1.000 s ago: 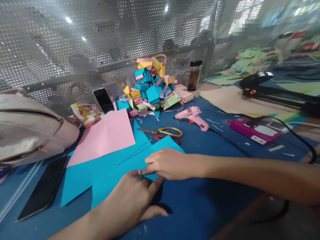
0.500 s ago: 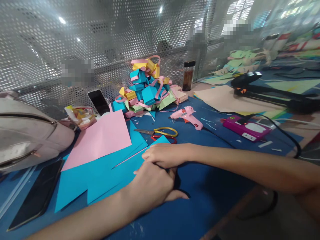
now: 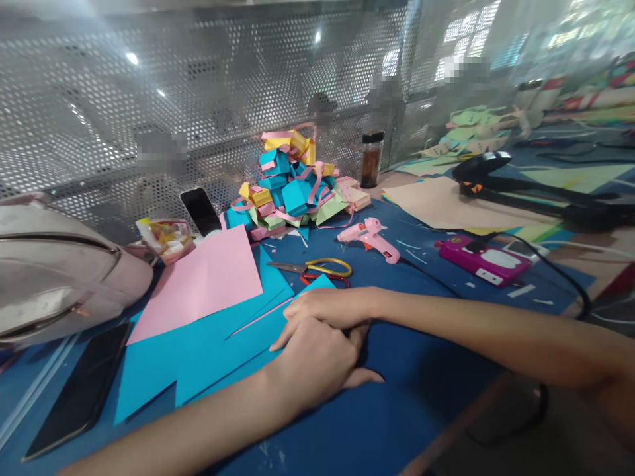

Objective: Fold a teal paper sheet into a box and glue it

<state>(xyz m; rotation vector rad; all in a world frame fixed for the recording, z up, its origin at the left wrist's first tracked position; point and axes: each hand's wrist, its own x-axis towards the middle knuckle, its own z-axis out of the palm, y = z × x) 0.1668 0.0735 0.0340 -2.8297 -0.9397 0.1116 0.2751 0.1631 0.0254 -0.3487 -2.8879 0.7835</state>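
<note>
My left hand (image 3: 317, 354) and my right hand (image 3: 330, 307) meet at the near right edge of a blue paper sheet (image 3: 213, 357). The right one lies partly over the left, its fingers curled; what they hold, if anything, is hidden. My left thumb sticks out to the right, while its other fingers are mostly covered. A thin pink strip (image 3: 260, 317) rests on the blue paper, left of my hands. Just beyond them lie scissors (image 3: 305, 268) with yellow and red handles. A pink sheet (image 3: 203, 281) overlaps the blue paper.
A pink glue gun (image 3: 370, 239), a magenta power strip (image 3: 483, 260) and a black long-armed device (image 3: 516, 192) lie to the right. Behind are a pile of folded paper boxes (image 3: 295, 192) and a jar (image 3: 372, 158). A bag (image 3: 64, 271) and dark tablet (image 3: 82, 390) stand left.
My hands have shifted slightly, with the left thumb a little farther right. A finger now reaches lower left beside the blue paper. The camera view has tilted up slightly.
</note>
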